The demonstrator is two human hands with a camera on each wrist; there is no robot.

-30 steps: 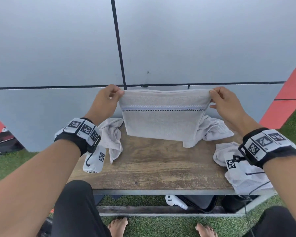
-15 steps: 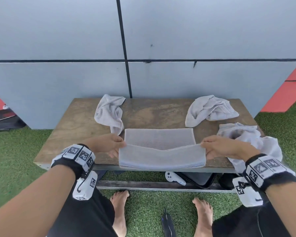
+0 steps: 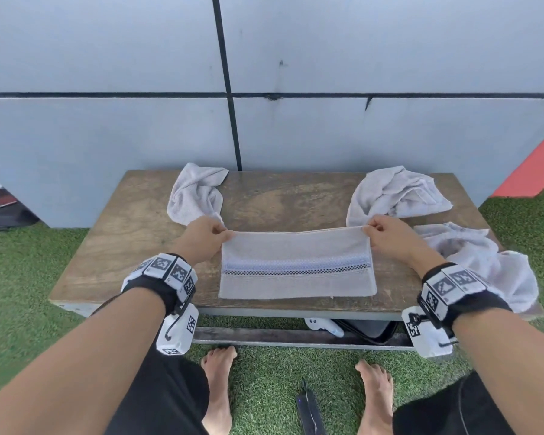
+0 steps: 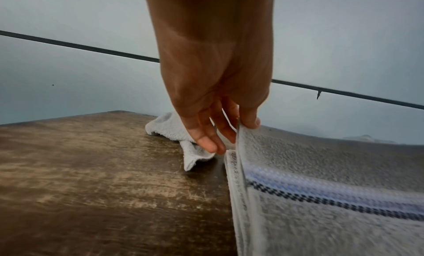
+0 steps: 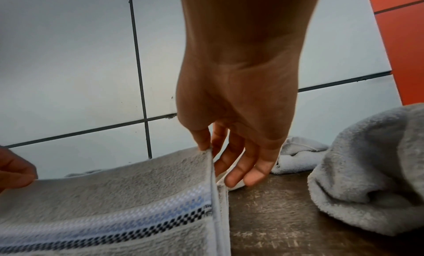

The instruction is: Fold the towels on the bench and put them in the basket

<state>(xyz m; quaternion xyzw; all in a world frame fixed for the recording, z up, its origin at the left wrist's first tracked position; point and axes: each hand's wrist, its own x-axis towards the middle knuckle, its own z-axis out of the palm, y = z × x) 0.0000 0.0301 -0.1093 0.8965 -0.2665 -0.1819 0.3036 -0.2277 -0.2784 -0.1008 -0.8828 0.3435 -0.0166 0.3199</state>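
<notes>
A grey towel [image 3: 296, 265] with a blue and black checked stripe lies folded on the wooden bench [image 3: 132, 246], near its front edge. My left hand [image 3: 209, 235] pinches the towel's far left corner [image 4: 239, 131] between thumb and forefinger. My right hand [image 3: 382, 235] pinches the far right corner [image 5: 207, 151] the same way. The held top layer [image 4: 321, 160] is raised slightly above the layers beneath. No basket is in view.
Three crumpled grey towels lie on the bench: one at the back left [image 3: 195, 194], one at the back right [image 3: 396, 193], one hanging over the right edge [image 3: 484, 262]. A tiled wall [image 3: 139, 89] stands behind. A white controller [image 3: 324, 326] and my bare feet are below.
The towel hung upright between my hands, was laid onto the bench, and its near edge has been carried over to the far side, so the striped face now shows on top.
</notes>
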